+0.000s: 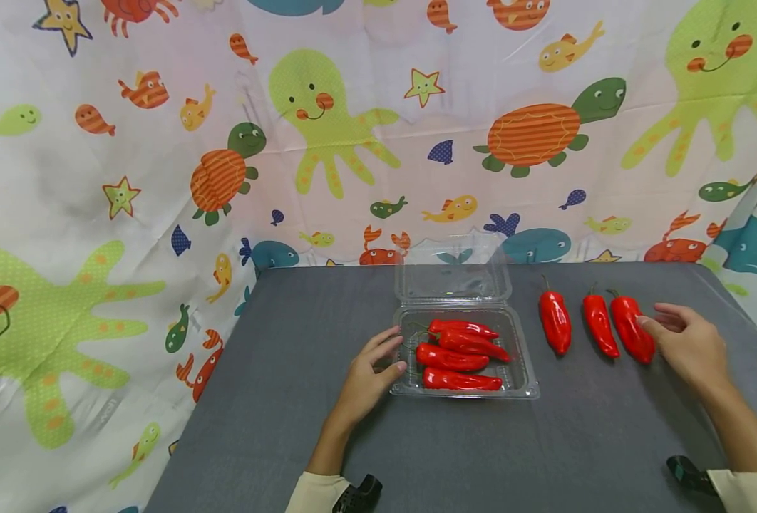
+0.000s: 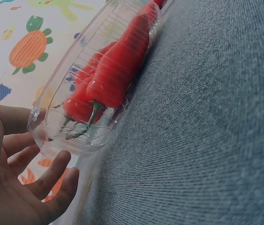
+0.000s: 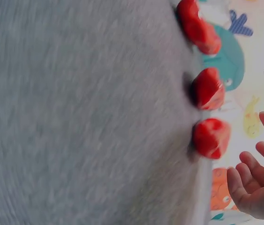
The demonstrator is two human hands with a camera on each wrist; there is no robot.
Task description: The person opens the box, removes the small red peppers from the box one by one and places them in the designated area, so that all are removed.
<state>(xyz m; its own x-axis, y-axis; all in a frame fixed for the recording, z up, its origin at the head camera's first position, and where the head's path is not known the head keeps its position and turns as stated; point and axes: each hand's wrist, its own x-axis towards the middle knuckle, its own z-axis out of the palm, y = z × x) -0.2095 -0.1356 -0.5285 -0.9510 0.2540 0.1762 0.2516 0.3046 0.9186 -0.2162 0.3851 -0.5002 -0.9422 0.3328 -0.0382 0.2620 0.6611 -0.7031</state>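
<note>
A clear plastic clamshell box (image 1: 527,370) sits on the table, its lid (image 1: 452,274) raised at the back. Several red peppers (image 1: 462,380) lie crosswise inside. At the box's left side is my left hand (image 1: 368,381), fingers spread loosely with fingertips right at the rim; the left wrist view shows a finger overlapping the clear wall near green pepper stems (image 2: 92,117). Three more red peppers lie to the right of the box: one nearer it (image 1: 555,320) and two side by side. Beside the rightmost pepper (image 1: 632,329) my right hand (image 1: 689,345) hovers with parted fingers, holding nothing.
A grey cloth-covered table (image 1: 276,399) carries everything. Behind and to the left hangs a white curtain (image 1: 366,78) printed with sea animals; the raised lid stands close in front of it. A dark wrist strap (image 1: 359,493) shows on the left forearm.
</note>
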